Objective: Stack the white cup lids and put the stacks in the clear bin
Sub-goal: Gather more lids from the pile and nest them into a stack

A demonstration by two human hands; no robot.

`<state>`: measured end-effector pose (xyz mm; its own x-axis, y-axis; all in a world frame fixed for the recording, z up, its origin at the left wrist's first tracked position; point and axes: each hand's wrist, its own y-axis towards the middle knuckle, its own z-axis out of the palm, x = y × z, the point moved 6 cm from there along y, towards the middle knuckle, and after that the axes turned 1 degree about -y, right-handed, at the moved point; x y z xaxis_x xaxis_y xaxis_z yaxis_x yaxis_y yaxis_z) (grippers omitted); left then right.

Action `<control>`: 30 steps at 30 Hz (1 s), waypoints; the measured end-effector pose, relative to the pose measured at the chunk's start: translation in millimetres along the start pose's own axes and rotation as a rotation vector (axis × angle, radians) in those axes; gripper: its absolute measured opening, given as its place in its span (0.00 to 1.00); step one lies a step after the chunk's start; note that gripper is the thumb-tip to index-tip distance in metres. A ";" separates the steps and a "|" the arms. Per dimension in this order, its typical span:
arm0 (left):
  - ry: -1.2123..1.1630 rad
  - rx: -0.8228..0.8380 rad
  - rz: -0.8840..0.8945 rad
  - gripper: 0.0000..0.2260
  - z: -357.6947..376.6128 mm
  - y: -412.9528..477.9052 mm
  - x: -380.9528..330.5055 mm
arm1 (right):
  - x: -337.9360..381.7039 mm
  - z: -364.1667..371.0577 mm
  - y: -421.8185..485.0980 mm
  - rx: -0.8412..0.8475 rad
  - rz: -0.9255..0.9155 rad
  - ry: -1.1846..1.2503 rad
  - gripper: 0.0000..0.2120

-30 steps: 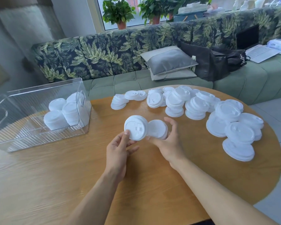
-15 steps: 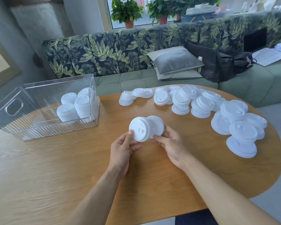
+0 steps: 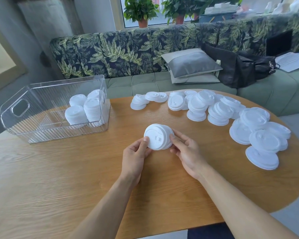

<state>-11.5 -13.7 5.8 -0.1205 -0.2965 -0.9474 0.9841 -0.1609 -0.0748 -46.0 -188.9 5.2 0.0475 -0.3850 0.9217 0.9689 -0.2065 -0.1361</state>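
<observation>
A short stack of white cup lids (image 3: 158,136) is held on edge just above the middle of the wooden table (image 3: 76,169), its top face turned toward me. My left hand (image 3: 136,156) pinches its left rim with thumb and fingers. My right hand (image 3: 185,149) grips the right side, fingers curled behind the stack. Several loose lids and small piles (image 3: 219,112) spread along the table's far and right side. The clear bin (image 3: 41,121) stands at the far left with three lid stacks (image 3: 86,109) in its right end.
A sofa with a leaf-print back runs behind the table, carrying grey cushions (image 3: 192,64), a black bag (image 3: 240,68) and a laptop (image 3: 286,54). The table's rounded edge curves away at the right. Potted plants stand on the window sill.
The two separate groups of lids held side by side have been pushed together into one stack between my hands. The view has shifted so the bin appears further right.
</observation>
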 end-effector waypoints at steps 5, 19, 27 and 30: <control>0.053 -0.016 0.026 0.12 1.4 -0.7 1.3 | 0.3 3.4 0.5 0.027 0.004 -0.019 0.12; 0.088 -0.090 0.020 0.13 0.1 -1.9 2.8 | 0.5 8.5 -3.7 0.029 -0.093 -0.118 0.21; 0.094 -0.058 0.017 0.14 -0.2 -3.2 1.8 | 0.8 8.7 -4.4 0.028 -0.109 -0.125 0.21; 0.093 -0.050 -0.006 0.15 -0.3 -2.5 1.9 | -0.2 6.3 -4.2 0.007 -0.111 -0.137 0.18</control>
<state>-14.2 -13.6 4.0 -0.1158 -0.2066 -0.9716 0.9890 -0.1146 -0.0935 -48.5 -182.3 7.9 -0.0282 -0.2342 0.9718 0.9717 -0.2345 -0.0284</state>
